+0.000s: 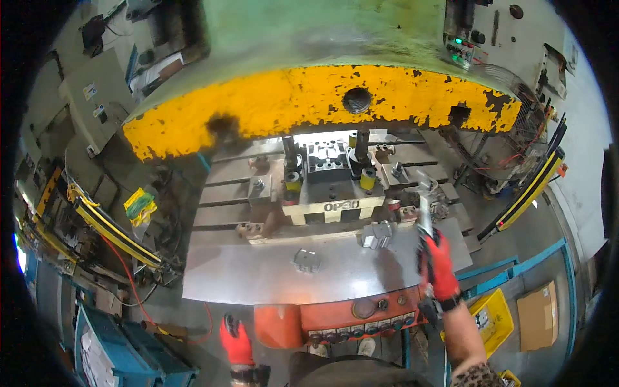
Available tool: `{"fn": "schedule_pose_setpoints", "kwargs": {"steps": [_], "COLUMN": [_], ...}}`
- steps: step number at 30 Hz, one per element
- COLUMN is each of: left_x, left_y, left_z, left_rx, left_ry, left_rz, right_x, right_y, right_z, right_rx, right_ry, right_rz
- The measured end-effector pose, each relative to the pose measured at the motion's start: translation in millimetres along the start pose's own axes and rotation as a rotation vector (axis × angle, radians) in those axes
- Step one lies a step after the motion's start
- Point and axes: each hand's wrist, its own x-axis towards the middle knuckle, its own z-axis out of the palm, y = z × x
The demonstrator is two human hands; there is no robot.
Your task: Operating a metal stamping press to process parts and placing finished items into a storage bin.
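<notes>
My right hand (442, 266), in a red glove, is closed around a long tool with a silver end (425, 216) and a dark grip; its exact kind is not clear. The tool points away over the right side of the press bed. My left hand (236, 343), also red-gloved, is held low in front of the bed, fingers apart, with nothing visible in it. A flat grey metal part (307, 260) lies on the smooth metal plate (225, 271). Farther right, several similar parts sit bunched together (377, 235) by the die set (332, 193).
The press's yellow-edged ram (303, 97) hangs above the die. An orange control panel (361, 316) with several buttons runs along the front. Yellow-black guards (116, 232) stand either side. At right are a yellow bin (498, 322) and a cardboard box (538, 317); blue carts (122, 348) are at left.
</notes>
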Motion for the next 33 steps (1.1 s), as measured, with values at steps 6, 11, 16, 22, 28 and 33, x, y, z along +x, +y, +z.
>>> {"fn": "schedule_pose_setpoints", "kwargs": {"steps": [6, 11, 16, 22, 28, 33], "left_x": [-26.7, -6.5, -29.9, -30.8, -31.7, -26.8], "left_y": [-12.7, 11.4, 91.5, 135.8, 111.6, 52.8], "left_z": [4.8, 76.7, 103.6, 114.2, 103.9, 81.3], "left_rx": [0.398, 0.855, 0.729, 0.714, 0.707, 0.697], "left_ry": [-0.345, -0.574, -0.426, -0.429, -0.471, -0.532], "left_rz": [-0.254, 0.523, 0.603, 0.601, 0.533, 0.338], "right_x": [-122.3, -151.6, -91.3, -41.1, -34.2, -33.2], "right_y": [110.4, 175.2, 234.3, 256.0, 256.6, 271.2], "right_z": [-196.4, -249.4, -240.7, -244.3, -242.2, -251.6], "right_rx": [-0.513, -0.164, -0.316, -0.942, -0.918, -0.977], "right_ry": [0.599, 0.383, 0.122, -0.19, -0.217, -0.254], "right_rz": [-0.206, 0.452, 0.409, -0.016, -0.001, 0.074]}}
